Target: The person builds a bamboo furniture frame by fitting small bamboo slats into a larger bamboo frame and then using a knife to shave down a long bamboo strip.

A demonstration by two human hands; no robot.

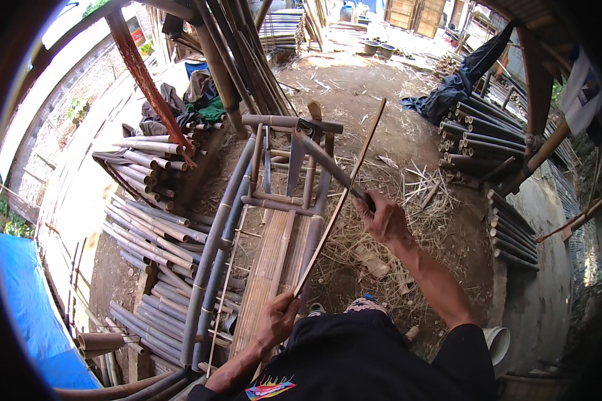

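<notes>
My left hand is closed around the near end of a long, thin bamboo strip. The strip slants up and away to the right, passing close by my other hand. My right hand grips the dark handle of a long wooden-handled tool. Its far end lies over the top rail of a bamboo frame, and the shape of its head is hard to make out. Between the frame's side poles lies a panel of flat bamboo slats. Two narrow grey blade-like pieces show inside the frame's far part.
Bamboo poles are stacked on the left, and more pole piles stand on the right. Shavings litter the dirt ground. Tall poles lean beyond the frame. A blue tarp lies at lower left; a white bucket-like thing sits at lower right.
</notes>
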